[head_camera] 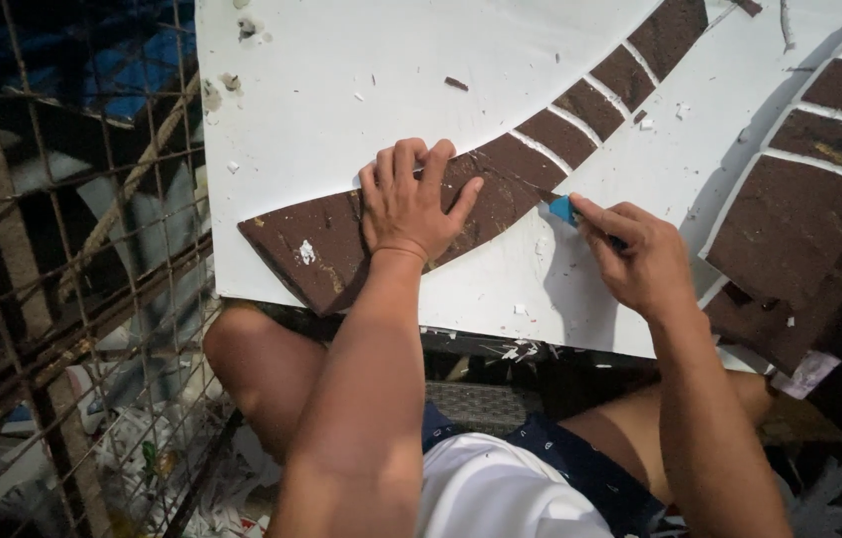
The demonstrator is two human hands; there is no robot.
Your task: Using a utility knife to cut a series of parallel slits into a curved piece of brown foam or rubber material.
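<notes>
- The left hand (411, 204) lies flat, fingers spread, pressing on a curved brown strip (321, 244) that rests on a white board (341, 70).
- The right hand (640, 261) is closed around a blue-handled knife (562, 207), its blade touching the strip's edge just beside the left hand.
- A second brown arc (820, 199) lies at the board's right side.
- A wire mesh (62, 299) stands to the left.

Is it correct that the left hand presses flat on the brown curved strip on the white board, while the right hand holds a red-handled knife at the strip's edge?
Not quite: the knife has a blue handle, not red, as the head view shows. The rest is right: the left hand presses flat on the brown curved strip on the white board, and the right hand holds the blade at its edge.
</notes>
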